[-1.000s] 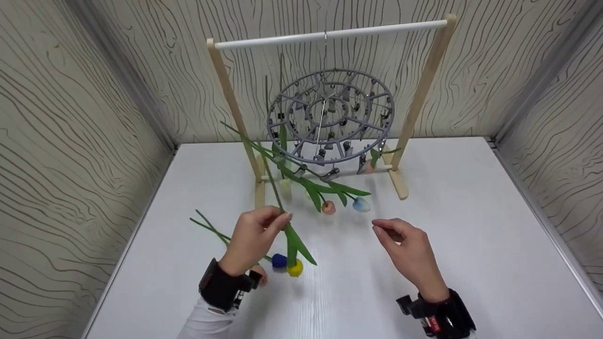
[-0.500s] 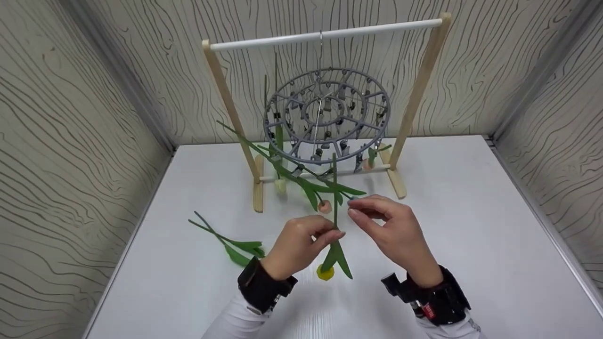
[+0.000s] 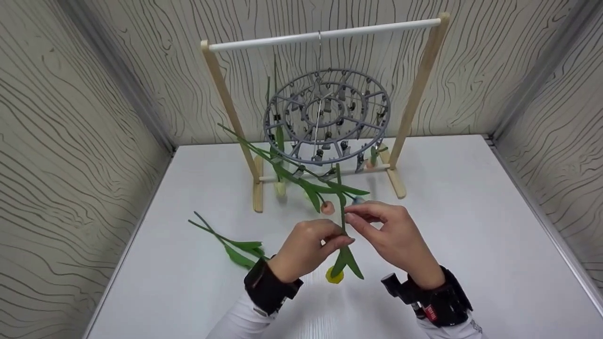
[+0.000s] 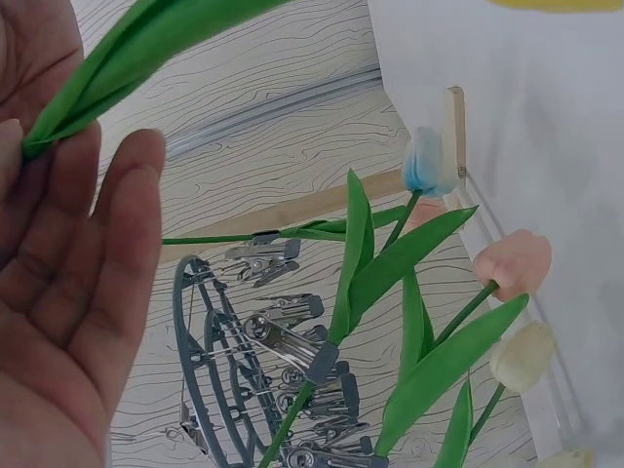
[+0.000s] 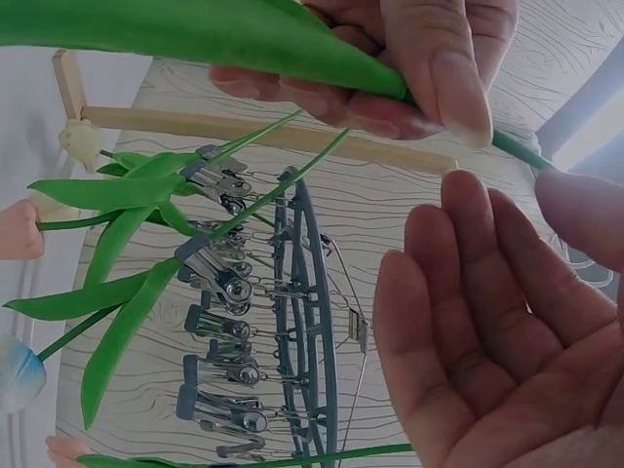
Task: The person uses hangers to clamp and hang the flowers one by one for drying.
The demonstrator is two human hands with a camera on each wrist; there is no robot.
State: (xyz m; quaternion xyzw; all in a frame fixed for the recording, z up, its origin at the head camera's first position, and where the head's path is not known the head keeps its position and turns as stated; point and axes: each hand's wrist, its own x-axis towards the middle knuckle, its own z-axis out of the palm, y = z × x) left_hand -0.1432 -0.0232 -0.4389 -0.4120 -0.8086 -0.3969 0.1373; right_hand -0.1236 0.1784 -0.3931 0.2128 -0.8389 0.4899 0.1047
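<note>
Since the loose leafy stems [image 3: 238, 256] lie crossed on the white table [image 3: 155, 254] close by the left arm, I take them to be set there for easy reach; their blooms are hidden from me; next along stands the wooden rack [image 3: 222, 89], whose white crossbar [image 3: 377, 28] carries the round clip hanger [image 3: 325, 163] high enough, it seems, for flowers to dangle; near the left post a cream tulip [image 3: 281, 189] hangs bloom downward; before the hanger, the left hand [image 3: 308, 247] pinches the yellow tulip [image 3: 335, 275] between thumb and fingers just where leaves meet stalk, a sensible hold, I judge, as it spares the petals and leaves bare stem above; that flower is upright by its stem, head down over the table; behind it a peach tulip [image 3: 327, 207] and a blue tulip [image 4: 429, 161] slant towards the person, perhaps because the metal clips [image 4: 292, 346] bite each stem at one spot and let it tip; a second peach tulip [image 3: 370, 164] hangs by the right post; rightmost, the right hand [image 3: 393, 233] has thumb and forefinger at the yellow tulip's stalk, other fingers loosely bent, probably to steady it; whether they truly pinch it I cannot tell.
</note>
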